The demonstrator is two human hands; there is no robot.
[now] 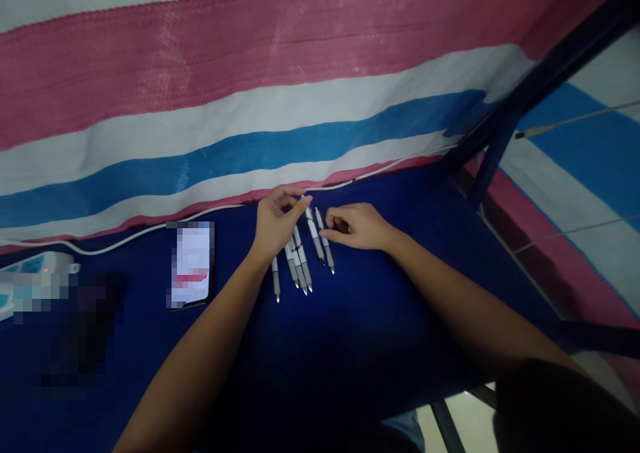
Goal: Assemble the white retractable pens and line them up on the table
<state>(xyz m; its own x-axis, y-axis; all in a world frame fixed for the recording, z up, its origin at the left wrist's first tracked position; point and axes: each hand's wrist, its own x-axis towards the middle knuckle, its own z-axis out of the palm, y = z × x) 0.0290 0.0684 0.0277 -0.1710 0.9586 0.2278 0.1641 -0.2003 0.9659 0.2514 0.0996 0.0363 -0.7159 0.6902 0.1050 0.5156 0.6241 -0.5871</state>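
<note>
Several white pens with grey grips and pointed tips toward me lie in a loose row on the dark blue table (pixel 330 346). My left hand (pixel 277 223) is over the far ends of the row, thumb and forefinger pinched at the top end of one white pen (pixel 315 234). It partly covers the pens on the left (pixel 299 261). On the right side, my right hand (pixel 359 226) has its fingers curled, with the thumb and forefinger closed at the side of the rightmost pen (pixel 328 251). One pen (pixel 277 283) lies a little apart at the left.
A phone (pixel 193 263) with a lit screen lies left of the pens. Farther left are a white power strip (pixel 43 266) and a blurred dark object (pixel 83 333). A white cable (pixel 125 238) runs along the striped sheet (pixel 280 153) behind. A dark frame post (pixel 500 139) stands right.
</note>
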